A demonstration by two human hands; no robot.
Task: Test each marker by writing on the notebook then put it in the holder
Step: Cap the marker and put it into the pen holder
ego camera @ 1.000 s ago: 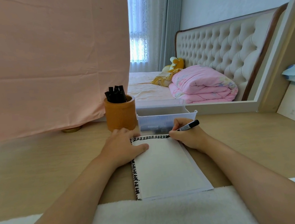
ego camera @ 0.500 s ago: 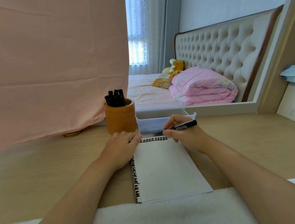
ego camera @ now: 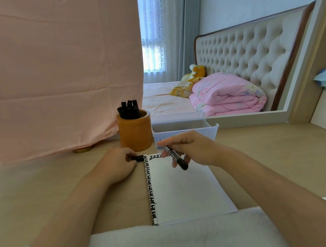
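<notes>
Here, marker (ego camera: 175, 158) in right hand (ego camera: 193, 150) above notebook (ego camera: 185, 187)

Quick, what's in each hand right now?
Left hand: pinching a small black cap, probably the marker's.
Right hand: holding a black marker.

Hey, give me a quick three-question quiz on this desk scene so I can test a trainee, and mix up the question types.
1. Which hand holds the black marker with the white label? A) left hand B) right hand C) neither
2. True or false: the orange-brown cylindrical holder stands empty.
3. Short answer: what lies directly beneath the held marker?

Key
1. B; the left hand pinches a small black cap.
2. False; black markers stand in it.
3. The open white notebook with a black-and-white patterned border.
</notes>
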